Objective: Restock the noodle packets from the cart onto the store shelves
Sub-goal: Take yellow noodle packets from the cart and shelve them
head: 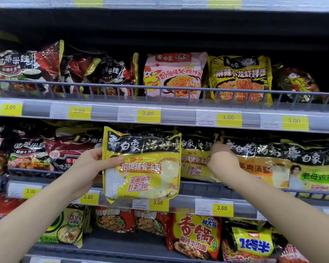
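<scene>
We stand close before a store gondola whose grey shelves run across the whole view, each fronted by a low wire rail (pixel 160 90) and a price strip (pixel 160 115) carrying yellow tags marked 2.00 and 3.00. The upper shelf holds dark red and black packets on the left, a pink packet (pixel 174 74) in the middle and a yellow-and-black packet (pixel 239 78) beside it, all leaning against the rail. The middle shelf (pixel 207 187) is crowded with black-topped packets, and the bottom shelf shows a red and yellow packet (pixel 195 236) and others lying at loose angles. Our left hand (pixel 89 164) grips a yellow noodle packet (pixel 141 164) by its left edge, thumb pressed across the front and fingers curled behind, holding it upright in the air just in front of the middle shelf, where it covers part of the rail and the price strip below. Our right hand (pixel 221 154) reaches into the middle shelf, wrist bent, its fingers tucked in among the packets so that we cannot tell how far they are closed or whether they hold anything; it touches a matching yellow packet (pixel 195 162) standing in the row and an orange-fronted packet (pixel 258 164) just to the right. The packed row leaves little open space behind the held packet.
</scene>
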